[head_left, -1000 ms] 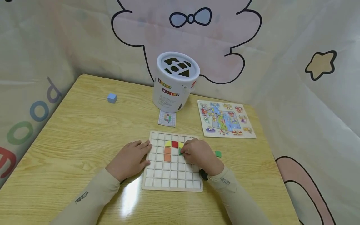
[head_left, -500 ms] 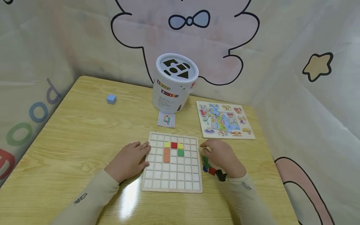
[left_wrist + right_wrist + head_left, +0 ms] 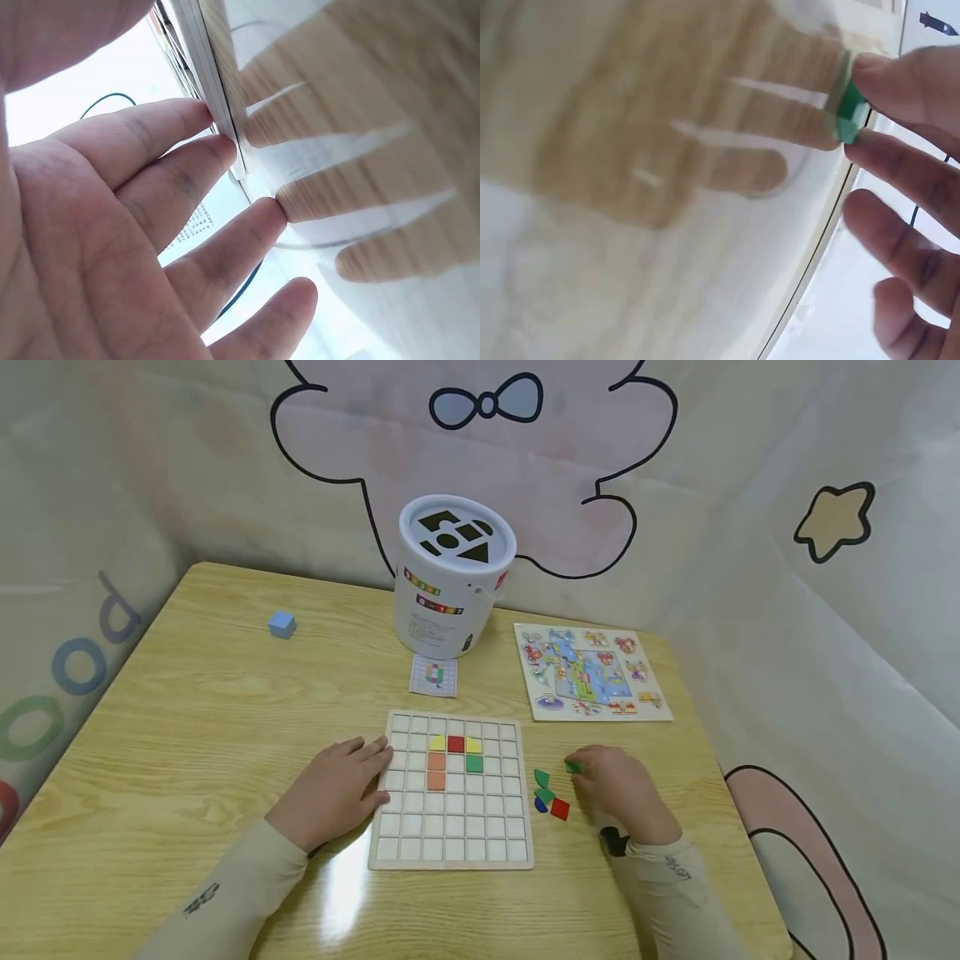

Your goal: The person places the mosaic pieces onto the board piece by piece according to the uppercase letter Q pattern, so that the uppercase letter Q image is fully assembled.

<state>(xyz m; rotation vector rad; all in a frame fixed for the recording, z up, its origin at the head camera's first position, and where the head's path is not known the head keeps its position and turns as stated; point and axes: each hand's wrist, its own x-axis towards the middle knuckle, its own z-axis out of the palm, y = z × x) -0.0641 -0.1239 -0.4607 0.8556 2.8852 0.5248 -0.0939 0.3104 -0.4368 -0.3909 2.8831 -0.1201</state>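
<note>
A wooden grid board (image 3: pixel 450 827) lies on the table with two yellow tiles, a red tile (image 3: pixel 456 744), two orange tiles and a green tile (image 3: pixel 474 763) in its cells. My left hand (image 3: pixel 330 789) rests at the board's left side, its fingers (image 3: pixel 202 169) extended and touching the edge. Right of the board, my right hand (image 3: pixel 622 789) pinches a green square tile (image 3: pixel 849 105) between thumb and index finger, at the tabletop. Its other fingers are apart from the tile. Between board and right hand lie two green rounded pieces (image 3: pixel 542 778), a blue piece (image 3: pixel 541 805) and a red square (image 3: pixel 559 809).
Behind the board stands a white bucket (image 3: pixel 442 618) with shaped holes in its lid. A small pattern card (image 3: pixel 433 676) lies before it. A picture puzzle board (image 3: pixel 540 710) is at the back right, and a blue cube (image 3: pixel 282 625) at the back left.
My right hand has left the green tile in the grid, moved right off the board and taken hold of the loose green square tile. The left hand stays at the board's edge.
</note>
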